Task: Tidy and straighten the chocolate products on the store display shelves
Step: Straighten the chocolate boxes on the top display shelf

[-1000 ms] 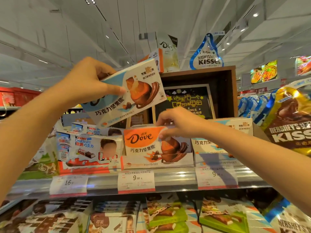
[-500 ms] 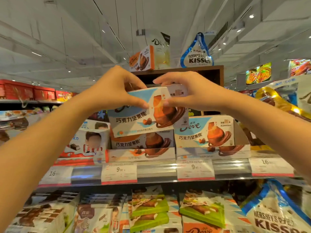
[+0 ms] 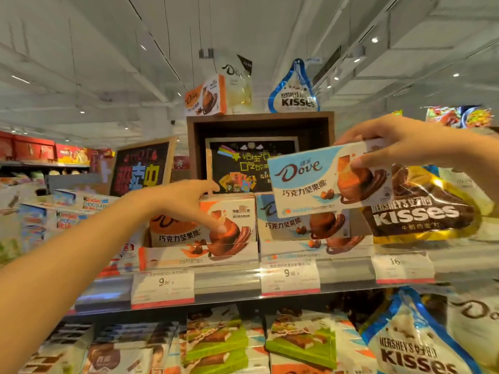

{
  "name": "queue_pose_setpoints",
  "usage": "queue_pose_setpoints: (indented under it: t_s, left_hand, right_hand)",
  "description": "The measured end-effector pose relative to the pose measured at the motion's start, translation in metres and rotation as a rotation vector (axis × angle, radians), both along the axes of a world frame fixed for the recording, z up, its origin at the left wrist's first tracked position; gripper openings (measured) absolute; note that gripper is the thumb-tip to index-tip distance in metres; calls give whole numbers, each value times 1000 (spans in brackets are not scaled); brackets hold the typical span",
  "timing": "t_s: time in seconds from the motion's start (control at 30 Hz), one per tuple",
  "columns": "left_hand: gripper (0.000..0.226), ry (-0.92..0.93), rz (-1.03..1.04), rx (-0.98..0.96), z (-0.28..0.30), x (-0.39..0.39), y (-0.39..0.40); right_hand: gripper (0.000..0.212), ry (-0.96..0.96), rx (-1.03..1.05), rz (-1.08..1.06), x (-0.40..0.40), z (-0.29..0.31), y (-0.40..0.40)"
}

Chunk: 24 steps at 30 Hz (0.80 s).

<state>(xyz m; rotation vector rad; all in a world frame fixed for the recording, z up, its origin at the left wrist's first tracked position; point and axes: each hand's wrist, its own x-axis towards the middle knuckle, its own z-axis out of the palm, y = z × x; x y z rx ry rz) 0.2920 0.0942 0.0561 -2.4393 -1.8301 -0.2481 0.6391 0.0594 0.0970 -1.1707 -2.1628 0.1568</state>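
Shelf trays hold Dove boxes; right hand grips one.

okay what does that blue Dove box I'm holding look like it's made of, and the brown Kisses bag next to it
Blue Dove box: looks like printed cardboard with a light sheen; flat faces and crisp straight edges as the right hand pinches it. Brown Kisses bag: probably glossy plastic or foil film; it crinkles, bulges and throws bright glints.
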Motion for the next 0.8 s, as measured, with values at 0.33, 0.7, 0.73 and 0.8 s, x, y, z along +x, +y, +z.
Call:
queue_pose_setpoints:
  t_s: [0.33,0.7,0.73,0.8]
  left_hand:
    - [70,-18,-132,-95,-7,-2,14]
    - [72,-56,-214,-56,-12,-7,20]
    - [72,-54,-220,-54,-12,-7,21]
    - [73,-52,-229,-52,-12,-8,22]
  right_hand:
    - [33,-14,-98,21,-23,-32,35]
    - [81,-245,195,-167,-46,-75,52]
    - [83,-218,173,-168,-49,-75,53]
    - [81,-196,147,-164,-53,-73,57]
